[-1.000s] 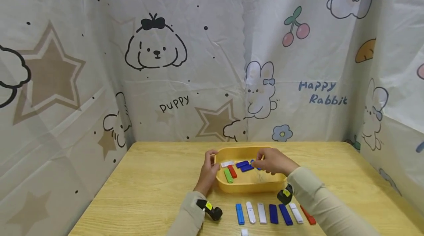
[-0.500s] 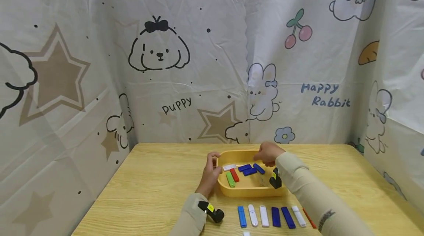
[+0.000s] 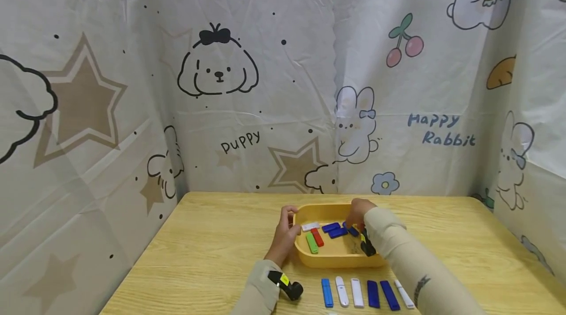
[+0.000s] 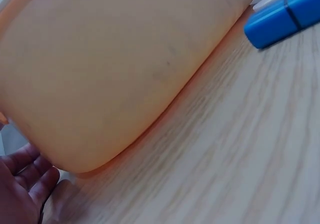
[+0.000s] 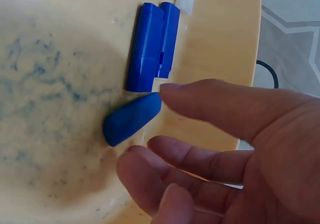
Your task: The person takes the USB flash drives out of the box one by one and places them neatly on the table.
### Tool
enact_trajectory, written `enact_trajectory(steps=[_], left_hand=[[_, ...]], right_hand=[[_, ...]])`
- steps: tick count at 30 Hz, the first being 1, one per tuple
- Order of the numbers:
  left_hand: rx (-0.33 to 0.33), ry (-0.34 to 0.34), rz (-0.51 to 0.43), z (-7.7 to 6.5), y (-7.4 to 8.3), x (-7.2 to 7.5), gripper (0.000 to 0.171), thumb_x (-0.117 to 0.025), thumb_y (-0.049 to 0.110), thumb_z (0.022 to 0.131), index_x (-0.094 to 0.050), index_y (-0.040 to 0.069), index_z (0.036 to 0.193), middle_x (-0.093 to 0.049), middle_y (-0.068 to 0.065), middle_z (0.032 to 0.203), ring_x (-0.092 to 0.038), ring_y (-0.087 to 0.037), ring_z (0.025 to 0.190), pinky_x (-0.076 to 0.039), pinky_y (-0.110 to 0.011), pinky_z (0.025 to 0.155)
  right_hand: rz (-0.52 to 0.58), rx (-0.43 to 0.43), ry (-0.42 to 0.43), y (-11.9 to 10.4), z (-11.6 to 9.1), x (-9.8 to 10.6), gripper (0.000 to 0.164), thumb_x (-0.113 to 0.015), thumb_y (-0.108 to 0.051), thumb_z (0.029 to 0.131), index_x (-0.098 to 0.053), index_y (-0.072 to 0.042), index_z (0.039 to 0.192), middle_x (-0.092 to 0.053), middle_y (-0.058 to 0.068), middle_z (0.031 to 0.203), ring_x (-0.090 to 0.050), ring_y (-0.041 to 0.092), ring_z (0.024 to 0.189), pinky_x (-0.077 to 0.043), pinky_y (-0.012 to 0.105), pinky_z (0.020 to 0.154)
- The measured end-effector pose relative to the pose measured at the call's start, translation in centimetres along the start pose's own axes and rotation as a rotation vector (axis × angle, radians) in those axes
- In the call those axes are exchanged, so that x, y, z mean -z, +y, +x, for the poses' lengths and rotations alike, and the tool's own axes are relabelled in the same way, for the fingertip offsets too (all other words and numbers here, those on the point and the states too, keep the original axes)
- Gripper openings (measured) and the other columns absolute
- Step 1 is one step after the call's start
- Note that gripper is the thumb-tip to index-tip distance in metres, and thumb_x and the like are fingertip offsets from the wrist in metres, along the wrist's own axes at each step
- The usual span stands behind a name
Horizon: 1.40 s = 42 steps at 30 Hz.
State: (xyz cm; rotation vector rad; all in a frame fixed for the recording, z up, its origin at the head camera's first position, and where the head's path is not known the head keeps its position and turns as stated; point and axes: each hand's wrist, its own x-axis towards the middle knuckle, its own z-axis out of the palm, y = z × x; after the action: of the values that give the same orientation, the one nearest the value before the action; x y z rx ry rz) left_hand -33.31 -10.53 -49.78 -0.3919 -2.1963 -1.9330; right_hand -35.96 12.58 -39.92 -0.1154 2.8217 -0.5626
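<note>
Six sticks up front: lined up near the worktop's [image 3: 212,256] near edge, left to right: light-blue stick [image 3: 327,293], white round-ended stick [image 3: 342,291], white flat stick [image 3: 357,293], two dark-blue sticks [image 3: 373,294], slim white stick [image 3: 402,292] partly behind the right sleeve [image 3: 420,266].
Tray: yellow plastic tray with rounded corners [image 3: 340,261], sitting just beyond that row, toward the worktop's far edge.
Left hand: the left hand [image 3: 285,236] is gripping the tray's left end, thumb at the rim, fingers round the outside.
Tray's left half: bright green stick [image 3: 312,243] nearest, red stick [image 3: 317,237] right beside it, white stick [image 3: 310,226] behind those.
Tray's middle: pair of deep-blue plastic sticks [image 5: 145,47] lying side by side.
Right hand: the right hand [image 5: 270,144] is over the tray's right part, loose, not clenched, thumb and fingers well apart.
Stick under it: rounded blue plastic stick [image 5: 132,119], slanted on the tray floor by the thumb tip; can't tell if they touch.
Backdrop: white cartoon-print curtain [image 3: 283,79] past the worktop's far edge.
</note>
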Motion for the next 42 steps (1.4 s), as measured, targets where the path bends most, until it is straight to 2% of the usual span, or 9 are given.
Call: enact_trajectory(steps=[7, 13, 16, 21, 32, 42], left_hand=[[0.027, -0.003, -0.004, -0.1, 0.4, 0.0, 0.050, -0.049, -0.002, 0.074, -0.041, 0.008, 0.121, -0.051, -0.022, 0.115, -0.051, -0.033, 0.104, -0.041, -0.036, 0.083], [0.023, -0.033, -0.014, -1.0, 3.1, 0.3, 0.048, -0.048, -0.004, 0.074, -0.040, -0.001, 0.122, -0.050, -0.029, 0.116, -0.050, -0.040, 0.106, -0.041, -0.036, 0.084], [0.011, -0.044, -0.007, -1.3, 3.8, 0.4, 0.048, -0.047, -0.004, 0.075, -0.039, -0.002, 0.122, -0.050, -0.030, 0.115, -0.051, -0.037, 0.103, -0.041, -0.034, 0.083], [-0.007, -0.054, -0.002, -1.4, 3.9, 0.4, 0.047, -0.047, -0.005, 0.076, -0.039, -0.003, 0.122, -0.049, -0.031, 0.112, -0.050, -0.029, 0.097, -0.041, -0.034, 0.082], [-0.005, -0.052, -0.009, -1.3, 3.8, 0.4, 0.046, -0.047, -0.006, 0.076, -0.039, -0.002, 0.121, -0.050, -0.030, 0.110, -0.051, -0.036, 0.100, -0.041, -0.034, 0.082], [-0.011, -0.052, 0.010, -1.3, 3.9, 0.4, 0.045, -0.047, -0.006, 0.076, -0.039, -0.002, 0.121, -0.049, -0.030, 0.107, -0.047, -0.020, 0.090, -0.041, -0.032, 0.079]], right_hand=[[-0.065, -0.018, -0.023, 0.1, -0.2, -0.1, 0.017, -0.077, -0.016, 0.075, -0.065, -0.003, 0.073, -0.062, 0.002, 0.056, -0.057, 0.014, 0.055, -0.041, 0.024, 0.053], [-0.106, -0.019, -0.047, 0.3, 0.0, -0.1, 0.015, -0.076, -0.014, 0.074, -0.067, -0.005, 0.066, -0.059, -0.002, 0.054, -0.053, 0.011, 0.053, -0.039, 0.023, 0.053], [-0.141, -0.001, -0.034, 0.4, 0.0, -0.4, 0.015, -0.078, -0.014, 0.071, -0.068, -0.007, 0.062, -0.059, -0.004, 0.053, -0.054, 0.009, 0.053, -0.039, 0.021, 0.052], [-0.164, 0.021, -0.022, 0.7, 0.2, -0.6, 0.016, -0.081, -0.016, 0.068, -0.069, -0.008, 0.061, -0.062, -0.004, 0.054, -0.056, 0.007, 0.053, -0.041, 0.020, 0.054], [-0.221, 0.037, -0.019, 0.7, 0.0, -0.8, 0.018, -0.083, -0.013, 0.063, -0.066, -0.008, 0.058, -0.057, -0.006, 0.052, -0.054, 0.009, 0.056, -0.043, 0.020, 0.056], [-0.234, 0.023, -0.050, 0.3, -0.1, -0.7, 0.020, -0.083, -0.015, 0.065, -0.065, -0.008, 0.063, -0.058, -0.006, 0.057, -0.053, 0.010, 0.060, -0.044, 0.022, 0.059]])
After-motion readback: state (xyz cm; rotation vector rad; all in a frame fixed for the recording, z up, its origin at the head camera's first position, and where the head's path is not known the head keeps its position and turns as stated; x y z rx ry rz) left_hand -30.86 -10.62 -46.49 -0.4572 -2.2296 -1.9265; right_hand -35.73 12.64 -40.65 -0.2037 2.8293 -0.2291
